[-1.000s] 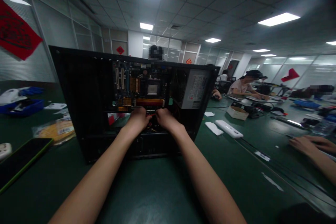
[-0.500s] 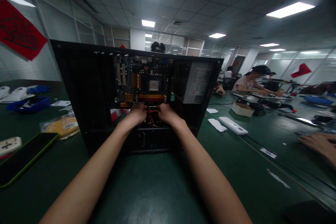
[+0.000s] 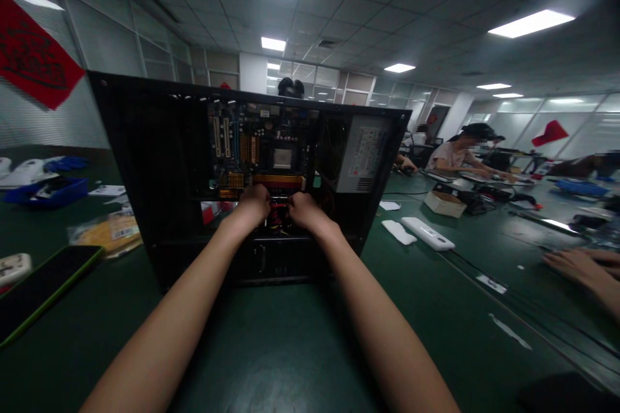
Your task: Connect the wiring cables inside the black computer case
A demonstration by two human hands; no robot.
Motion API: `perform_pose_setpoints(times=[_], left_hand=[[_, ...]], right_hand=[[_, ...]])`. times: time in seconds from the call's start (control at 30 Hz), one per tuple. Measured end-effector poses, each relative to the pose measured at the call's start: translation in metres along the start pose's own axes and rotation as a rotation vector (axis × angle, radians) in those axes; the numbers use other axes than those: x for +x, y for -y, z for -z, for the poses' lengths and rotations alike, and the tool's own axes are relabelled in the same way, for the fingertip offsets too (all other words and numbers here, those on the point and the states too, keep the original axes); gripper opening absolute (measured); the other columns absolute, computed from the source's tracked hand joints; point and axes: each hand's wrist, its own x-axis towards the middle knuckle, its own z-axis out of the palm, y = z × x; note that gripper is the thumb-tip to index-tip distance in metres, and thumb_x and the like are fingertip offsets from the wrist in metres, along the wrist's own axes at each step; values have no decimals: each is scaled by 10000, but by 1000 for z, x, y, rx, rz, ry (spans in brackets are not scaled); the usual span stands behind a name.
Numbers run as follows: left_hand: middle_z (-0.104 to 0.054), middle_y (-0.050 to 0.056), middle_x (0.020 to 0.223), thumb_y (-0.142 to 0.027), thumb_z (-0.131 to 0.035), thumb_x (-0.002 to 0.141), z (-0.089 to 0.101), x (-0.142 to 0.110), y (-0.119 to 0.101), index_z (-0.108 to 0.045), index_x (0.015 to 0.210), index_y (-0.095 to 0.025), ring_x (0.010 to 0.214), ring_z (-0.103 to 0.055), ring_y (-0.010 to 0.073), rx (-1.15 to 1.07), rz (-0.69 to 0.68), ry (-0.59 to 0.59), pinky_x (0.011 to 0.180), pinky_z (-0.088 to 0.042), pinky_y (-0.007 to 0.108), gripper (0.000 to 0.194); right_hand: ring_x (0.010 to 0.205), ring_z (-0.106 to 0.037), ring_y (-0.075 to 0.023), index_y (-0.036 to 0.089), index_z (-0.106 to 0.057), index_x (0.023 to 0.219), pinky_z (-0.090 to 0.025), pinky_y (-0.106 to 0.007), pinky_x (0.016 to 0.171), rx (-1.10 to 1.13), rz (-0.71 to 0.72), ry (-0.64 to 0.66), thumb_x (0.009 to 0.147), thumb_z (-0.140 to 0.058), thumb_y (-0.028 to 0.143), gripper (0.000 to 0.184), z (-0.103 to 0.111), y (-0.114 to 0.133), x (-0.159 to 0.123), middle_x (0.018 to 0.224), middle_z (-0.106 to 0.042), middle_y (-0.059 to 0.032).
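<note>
An open black computer case (image 3: pixel 285 264) stands on the green table in front of me, its inside facing me. The motherboard (image 3: pixel 264 142) with its bare processor socket area is at the back, and a silver power supply (image 3: pixel 363 155) sits at the upper right. Both my hands reach into the case below the motherboard. My left hand (image 3: pixel 254 204) is closed at the end of a thin red cable (image 3: pixel 279 205). Opposite it, my right hand (image 3: pixel 305 211) pinches the same cable. More wires hang just beneath; the fingertips are partly hidden in shadow.
Left of the case lie a phone (image 3: pixel 48 287), a bag with yellow contents (image 3: pixel 109 232) and a blue tray (image 3: pixel 51 193). To the right are a white power bank-like block (image 3: pixel 427 233), a small box (image 3: pixel 444 203) and another person's hands (image 3: pixel 576 264). Co-workers sit farther back.
The view has shifted slightly. Both hands stay in the same place inside the case, with small finger movements; more of the red cable shows between them now.
</note>
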Motion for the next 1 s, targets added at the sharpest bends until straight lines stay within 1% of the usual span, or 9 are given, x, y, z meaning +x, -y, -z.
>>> perform_pose_setpoints(times=[0.1,0.23,0.3,0.47,0.53,0.7,0.83,1.0], left_hand=[[-759,156,1061,-167,-564,873,2,4,1,-758,1060,-120,972,-711,236,-20,9,14,820,-513,262,274],[-754,149,1089,-182,-567,885,-3,7,4,-757,1074,-129,1001,-704,235,-33,15,-9,835,-505,257,273],[-752,154,1087,-177,-551,892,-6,6,5,-758,1062,-125,1014,-700,235,-33,-1,-20,835,-499,257,272],[-756,157,1037,-150,-497,907,-9,-1,10,-763,971,-123,968,-702,212,-18,-67,-44,820,-484,253,275],[-758,151,1040,-164,-498,915,-10,-2,11,-764,982,-129,971,-702,206,-30,-81,-56,819,-481,248,277],[-757,145,1081,-211,-529,918,-11,2,12,-766,1023,-147,1008,-704,216,-30,-42,-50,814,-486,247,267],[-756,143,1090,-197,-532,906,-15,5,14,-769,1033,-146,1034,-699,216,-31,-52,-78,846,-485,251,274],[-756,152,1072,-241,-544,904,-18,7,17,-769,1032,-145,995,-699,213,-46,-17,-72,827,-489,251,277]], right_hand=[[1012,-688,-218,129,-719,1099,-475,-244,817,-2,-8,2,938,-517,151,259,1,1,-1,1090,-728,-162],[1025,-685,-227,129,-715,1120,-472,-258,838,-14,-4,0,942,-526,167,262,1,0,-3,1101,-722,-172],[1029,-685,-229,128,-714,1130,-469,-262,845,-15,2,-4,943,-522,164,271,0,0,-3,1100,-722,-176],[1041,-686,-227,124,-716,1115,-458,-257,838,-15,14,-12,959,-482,153,283,-4,-1,-5,1101,-721,-186],[1049,-685,-225,121,-716,1109,-456,-254,832,-15,24,-29,963,-459,146,297,-5,-2,-4,1105,-720,-188],[1088,-672,-222,136,-716,1127,-451,-259,863,-9,36,-49,977,-432,163,322,-7,-4,-1,1126,-719,-179],[1108,-668,-226,143,-720,1119,-449,-256,860,1,30,-47,976,-446,172,310,-6,-4,-1,1137,-718,-173],[1110,-667,-222,140,-724,1114,-451,-247,847,11,43,-51,971,-452,163,308,-4,-2,-4,1122,-723,-173]])
